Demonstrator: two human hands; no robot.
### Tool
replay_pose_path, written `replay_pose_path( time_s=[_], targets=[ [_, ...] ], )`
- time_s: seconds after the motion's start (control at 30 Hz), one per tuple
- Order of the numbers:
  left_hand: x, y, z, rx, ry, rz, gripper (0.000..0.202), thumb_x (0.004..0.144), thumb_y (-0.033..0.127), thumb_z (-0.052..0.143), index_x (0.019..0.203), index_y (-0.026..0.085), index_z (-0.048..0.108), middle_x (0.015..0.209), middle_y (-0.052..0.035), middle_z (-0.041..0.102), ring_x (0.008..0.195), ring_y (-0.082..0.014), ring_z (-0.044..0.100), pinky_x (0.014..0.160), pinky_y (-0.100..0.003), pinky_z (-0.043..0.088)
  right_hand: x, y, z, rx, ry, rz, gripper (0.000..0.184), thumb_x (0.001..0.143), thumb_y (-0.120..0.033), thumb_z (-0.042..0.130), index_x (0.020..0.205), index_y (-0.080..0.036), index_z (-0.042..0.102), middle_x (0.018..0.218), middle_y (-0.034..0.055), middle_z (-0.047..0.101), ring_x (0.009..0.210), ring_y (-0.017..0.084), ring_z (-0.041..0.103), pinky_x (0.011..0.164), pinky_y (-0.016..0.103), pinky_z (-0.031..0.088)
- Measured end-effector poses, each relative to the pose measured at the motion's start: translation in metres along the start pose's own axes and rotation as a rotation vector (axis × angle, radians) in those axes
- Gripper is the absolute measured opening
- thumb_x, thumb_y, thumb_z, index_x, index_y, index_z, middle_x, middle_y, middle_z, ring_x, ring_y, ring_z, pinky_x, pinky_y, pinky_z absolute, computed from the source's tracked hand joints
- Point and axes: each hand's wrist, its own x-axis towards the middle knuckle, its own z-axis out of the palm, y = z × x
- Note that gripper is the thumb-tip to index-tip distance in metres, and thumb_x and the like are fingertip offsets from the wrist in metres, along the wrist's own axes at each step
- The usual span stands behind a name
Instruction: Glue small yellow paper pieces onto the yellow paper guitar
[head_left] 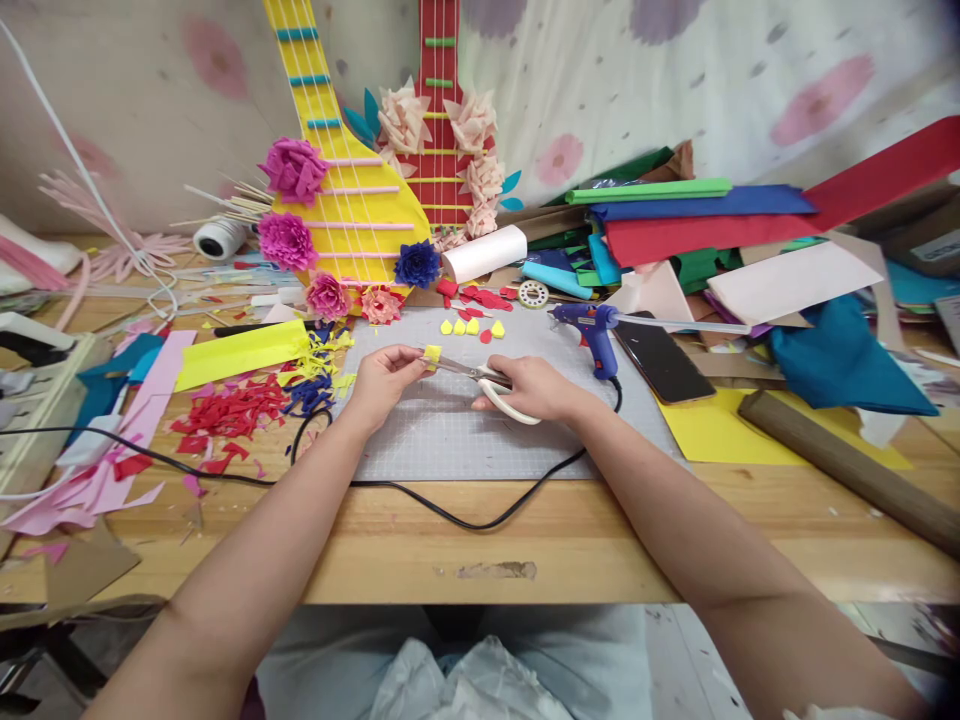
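Note:
Between the fingertips of my left hand (386,385) is a small piece of yellow paper (432,354). My right hand (536,388) grips white-handled scissors (504,398), whose blades point left and reach the yellow piece. Both hands are above a grey cutting mat (465,450). Just beyond them, several small yellow petal shapes (471,327) lie on the mat with a few red ones (485,337). A blue glue gun (591,330) rests on the mat to the right of my right hand.
A black cord (480,525) loops along the mat's front edge. Red paper scraps (232,408) and a yellow strip (244,355) lie left. A phone (664,360) and cardboard tube (847,465) lie right. Behind stand yellow (360,215) and red (442,130) paper guitars with flowers.

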Motion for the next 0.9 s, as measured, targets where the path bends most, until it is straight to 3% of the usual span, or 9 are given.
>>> replay_pose_path(
  time_s=[0.47,0.9],
  targets=[
    [-0.0006,0.0024,0.0011,-0.008,-0.003,-0.007,0.035,0.047,0.036,0.08,0.067,0.013,0.063,0.068,-0.0014,0.068,0.065,-0.0142,0.064,0.075,-0.035,0.055,0.0028,0.0061,0.0034,0.0,0.075,-0.006,0.046,0.076,-0.066,0.046,0.078,-0.02,0.054,0.068,0.0022,0.06,0.061,0.014,0.049,0.055,0.025,0.025],
    [-0.002,0.0034,0.0001,0.002,-0.042,-0.054,0.032,0.05,0.034,0.079,0.069,0.014,0.063,0.071,-0.0025,0.069,0.068,-0.0147,0.065,0.078,-0.035,0.053,-0.0002,0.0025,0.0004,-0.016,0.02,0.007,0.047,0.075,-0.066,0.047,0.085,-0.021,0.053,0.078,0.0044,0.063,0.066,0.016,0.052,0.056,0.025,0.027]
  ],
)
